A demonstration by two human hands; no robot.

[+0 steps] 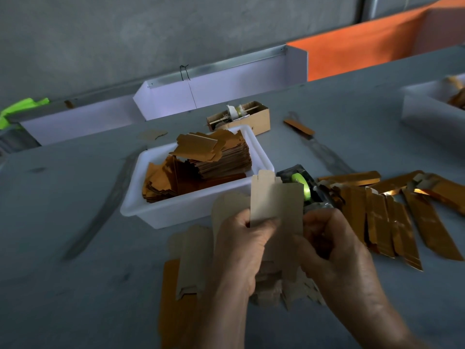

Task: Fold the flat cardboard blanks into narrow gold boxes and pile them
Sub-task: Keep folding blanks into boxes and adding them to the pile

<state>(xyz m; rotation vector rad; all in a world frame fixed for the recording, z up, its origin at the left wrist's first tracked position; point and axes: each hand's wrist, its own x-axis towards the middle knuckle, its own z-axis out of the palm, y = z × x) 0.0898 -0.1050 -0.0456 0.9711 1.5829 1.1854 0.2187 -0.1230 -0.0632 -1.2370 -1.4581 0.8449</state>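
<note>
Both hands on one flat brown cardboard blank (275,202), held upright at centre, plain side to camera.
Left hand (241,250) pinches its lower left edge, thumb on the face; right hand (337,250) has fingers curled at the right edge, grip partly hidden. More loose brown blanks (193,258) blur at 7 o'clock. Folded narrow gold boxes (392,217) fan at 3 o'clock. Black tape dispenser with green roll (300,183) half-hidden behind the blank. White plastic tub (176,210) of gold blanks at 11 o'clock; open brown carton (254,117) beyond at 12.

Tape dispenser (303,183), brown carton (251,118)
</note>
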